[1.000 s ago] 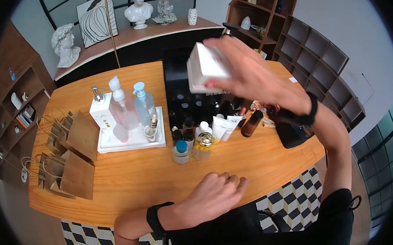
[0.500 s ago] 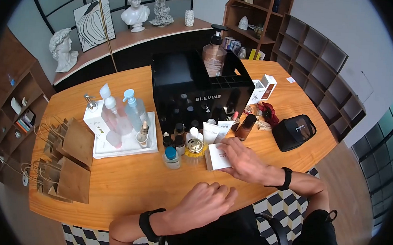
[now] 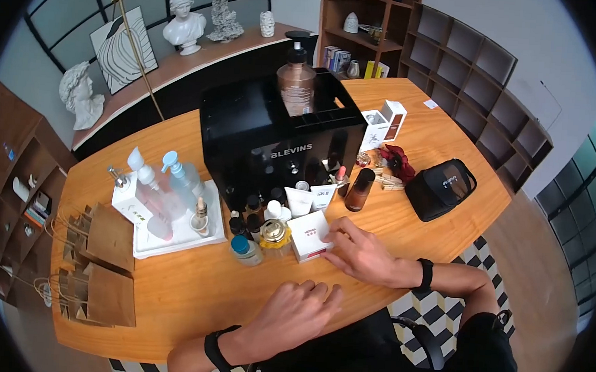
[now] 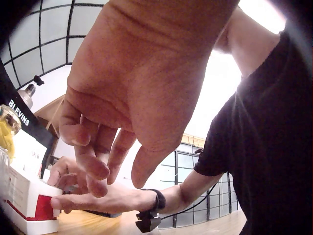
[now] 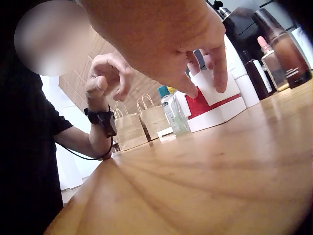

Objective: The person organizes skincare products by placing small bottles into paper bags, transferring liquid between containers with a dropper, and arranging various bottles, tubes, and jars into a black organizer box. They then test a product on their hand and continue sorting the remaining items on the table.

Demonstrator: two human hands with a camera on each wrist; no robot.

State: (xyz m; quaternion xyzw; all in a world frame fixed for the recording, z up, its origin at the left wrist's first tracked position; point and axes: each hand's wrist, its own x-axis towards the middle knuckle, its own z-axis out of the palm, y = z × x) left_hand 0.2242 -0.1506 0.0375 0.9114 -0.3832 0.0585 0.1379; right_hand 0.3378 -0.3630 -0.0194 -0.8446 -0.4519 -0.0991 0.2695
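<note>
A white box with a red band low on its side stands on the table, right of a round gold-capped bottle with yellow in it. My right hand is at the box's right side, thumb and fingertips against it, not wrapped round it. In the right wrist view the thumb lies by the red part of the box. My left hand hangs in front of the near table edge, fingers loosely bent and holding nothing. A blue-capped bottle stands left of the box.
Behind stands a black BLEVINS organizer with a pump bottle on top. White tubes and a brown bottle stand before it. A white tray with pump bottles and paper bags lie left; a black pouch right.
My right hand brought the white box down from above the organizer to the table beside the bottles, nudged it slightly farther back, and loosened its hold. My left hand has barely moved.
</note>
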